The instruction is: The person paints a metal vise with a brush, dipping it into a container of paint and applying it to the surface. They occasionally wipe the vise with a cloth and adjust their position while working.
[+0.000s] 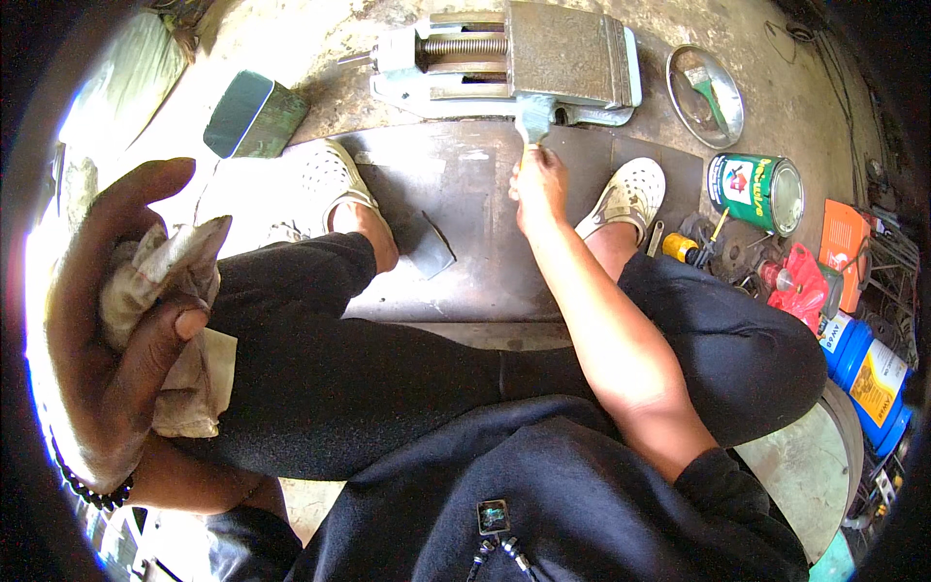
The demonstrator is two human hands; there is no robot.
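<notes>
My left hand (107, 320), raised close at the left, is curled round a crumpled, stained whitish rag (160, 276). A flat cream-coloured piece (215, 373) shows below the thumb; I cannot tell if it belongs to the rag. My right hand (540, 184) reaches forward between my shoes and grips the narrow handle of a pale blue, wide-ended hand tool (534, 116). Its broad end overlaps the near edge of a machine vise (567, 58); whether it is a brush or a scraper is unclear. The vise has a pale blue base and a bare screw at left.
A dark metal sheet (485, 276) lies under my feet, with a small grey flat piece (427, 252) on it. A green rectangular tin (276, 121) stands left. At right are a metal bowl (679, 78), a green paint can (756, 194), a red bag (803, 286) and a blue bucket (858, 349).
</notes>
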